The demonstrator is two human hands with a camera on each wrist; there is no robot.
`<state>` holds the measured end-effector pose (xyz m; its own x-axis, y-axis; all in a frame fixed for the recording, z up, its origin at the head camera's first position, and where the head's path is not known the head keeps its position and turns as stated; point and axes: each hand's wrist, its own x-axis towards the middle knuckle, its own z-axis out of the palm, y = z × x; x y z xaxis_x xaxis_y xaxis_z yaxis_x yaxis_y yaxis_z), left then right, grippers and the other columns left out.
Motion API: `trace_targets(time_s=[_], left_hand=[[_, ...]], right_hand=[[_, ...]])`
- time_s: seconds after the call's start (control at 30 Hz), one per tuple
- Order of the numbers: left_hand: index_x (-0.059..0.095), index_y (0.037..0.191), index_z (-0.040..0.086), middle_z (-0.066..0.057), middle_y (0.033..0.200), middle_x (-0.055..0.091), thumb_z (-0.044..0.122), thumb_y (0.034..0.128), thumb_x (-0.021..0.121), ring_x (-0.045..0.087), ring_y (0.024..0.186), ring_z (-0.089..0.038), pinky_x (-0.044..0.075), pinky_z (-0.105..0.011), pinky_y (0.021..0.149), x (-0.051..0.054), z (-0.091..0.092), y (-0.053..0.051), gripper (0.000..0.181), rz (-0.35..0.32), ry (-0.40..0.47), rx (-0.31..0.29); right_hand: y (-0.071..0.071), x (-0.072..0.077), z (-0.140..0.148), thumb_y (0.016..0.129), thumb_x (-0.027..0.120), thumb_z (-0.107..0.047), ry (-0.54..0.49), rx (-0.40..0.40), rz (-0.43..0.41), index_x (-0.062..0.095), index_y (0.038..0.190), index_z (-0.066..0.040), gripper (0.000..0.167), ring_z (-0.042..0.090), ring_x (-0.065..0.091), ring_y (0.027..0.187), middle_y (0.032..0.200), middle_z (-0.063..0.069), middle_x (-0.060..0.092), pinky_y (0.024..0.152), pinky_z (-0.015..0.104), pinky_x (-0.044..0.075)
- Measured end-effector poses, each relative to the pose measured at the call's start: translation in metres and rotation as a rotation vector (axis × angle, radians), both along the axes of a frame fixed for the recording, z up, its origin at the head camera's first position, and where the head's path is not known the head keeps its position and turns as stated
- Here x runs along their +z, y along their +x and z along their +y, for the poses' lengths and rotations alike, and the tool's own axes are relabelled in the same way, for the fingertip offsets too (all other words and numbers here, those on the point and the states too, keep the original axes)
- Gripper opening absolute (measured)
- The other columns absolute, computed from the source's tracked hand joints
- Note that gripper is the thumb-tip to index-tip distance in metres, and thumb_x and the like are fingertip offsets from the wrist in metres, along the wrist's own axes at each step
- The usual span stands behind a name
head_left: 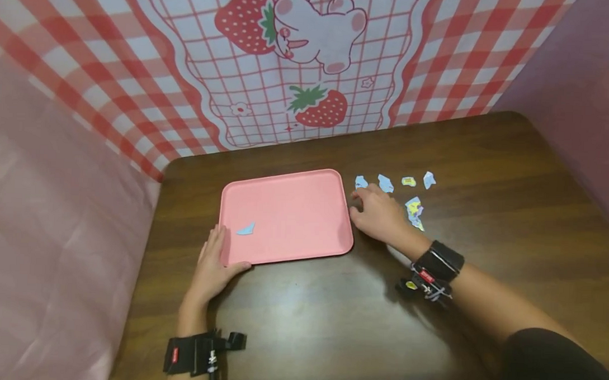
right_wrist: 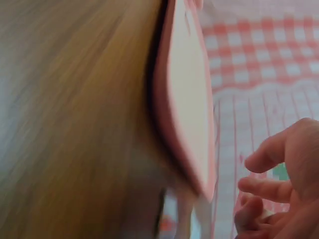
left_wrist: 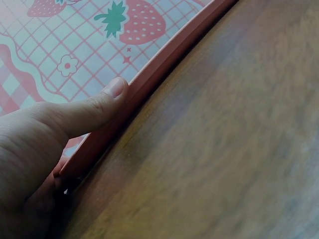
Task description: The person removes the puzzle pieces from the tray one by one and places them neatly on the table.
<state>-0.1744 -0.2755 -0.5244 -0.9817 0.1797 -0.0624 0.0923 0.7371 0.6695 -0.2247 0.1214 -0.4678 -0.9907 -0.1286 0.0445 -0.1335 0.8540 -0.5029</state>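
A pink rectangular tray (head_left: 298, 212) lies on the wooden table, with one small light-blue paper scrap (head_left: 246, 229) on its left part. My left hand (head_left: 213, 270) rests around the tray's near left corner, thumb straight along the front rim and fingers against the left side. In the left wrist view, that thumb (left_wrist: 97, 110) touches the rim. Just beyond the tray's right edge is my right hand (head_left: 381, 216), palm down, fingers loosely bent. The right wrist view shows its thumb and fingers (right_wrist: 271, 186) apart, with nothing seen between them. A blue scrap (head_left: 361, 182) lies beside its fingertips.
More torn paper lies right of the tray: a blue scrap (head_left: 386, 183), a yellow one (head_left: 408, 181), a pale blue one (head_left: 429, 180), and a yellow-and-blue patch (head_left: 414, 213) near my right wrist. A strawberry-patterned cloth (head_left: 314, 62) hangs behind the table.
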Motion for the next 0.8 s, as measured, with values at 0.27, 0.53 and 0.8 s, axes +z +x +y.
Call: trace_targets(time_s=[0.27,0.53,0.8], left_hand=[[0.018,0.160,0.002,-0.018,0.167,0.010,0.043,0.0779,0.087,0.002,0.154,-0.035,0.004,-0.054,0.122,-0.001,-0.001,0.003,0.115,-0.019,0.002,0.015],[0.018,0.161,0.002,-0.018,0.167,0.010,0.045,0.0779,0.086,0.003,0.154,-0.034,0.006,-0.054,0.122,0.000,-0.001,0.003,0.116,-0.010,0.000,0.007],[0.017,0.161,0.002,-0.019,0.167,0.008,0.044,0.0784,0.086,0.003,0.154,-0.035,0.005,-0.054,0.122,0.005,0.000,0.000,0.115,-0.032,-0.003,0.018]], right_hand=[[-0.009,0.006,-0.060,0.090,0.064,-0.021,0.097,0.169,-0.109,0.072,0.113,-0.009,0.027,0.029,0.063,0.083,0.104,0.010,0.063,0.070,0.048,0.054],[-0.016,0.002,-0.110,0.091,0.066,-0.017,0.158,0.308,-0.141,0.073,0.104,-0.011,0.017,0.023,0.064,0.088,0.098,0.006,0.067,0.071,0.046,0.054],[-0.024,-0.007,-0.151,0.093,0.064,-0.016,0.170,0.356,-0.159,0.065,0.081,-0.015,0.012,0.019,0.061,0.081,0.086,0.003,0.062,0.062,0.043,0.052]])
